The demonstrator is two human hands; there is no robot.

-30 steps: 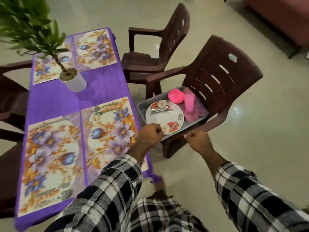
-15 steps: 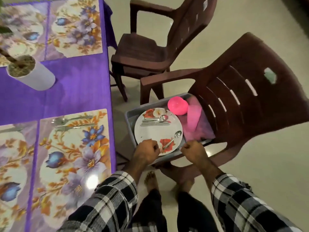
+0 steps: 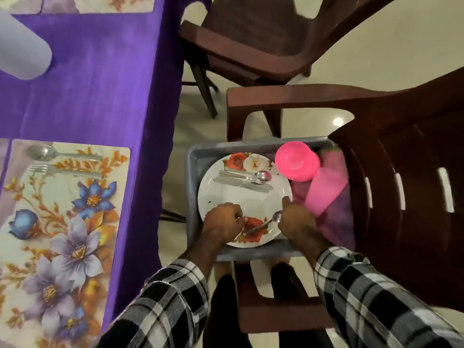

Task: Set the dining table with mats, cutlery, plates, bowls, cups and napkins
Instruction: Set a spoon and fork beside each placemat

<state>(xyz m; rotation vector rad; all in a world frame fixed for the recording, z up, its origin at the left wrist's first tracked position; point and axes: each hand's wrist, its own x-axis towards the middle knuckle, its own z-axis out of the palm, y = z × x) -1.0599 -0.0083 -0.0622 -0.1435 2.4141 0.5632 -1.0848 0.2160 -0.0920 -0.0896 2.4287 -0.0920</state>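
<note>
Indoors | purple table (image 3: 95, 96) | both hands (image 3: 223, 222) grip plate (image 3: 241, 197) | tiled floor (image 3: 376, 46)

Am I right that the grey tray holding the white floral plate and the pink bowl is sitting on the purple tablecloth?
Not quite: the grey tray, with the white floral plate and pink bowl, sits on the brown plastic chair, beside the purple tablecloth, as the head view shows.
</note>
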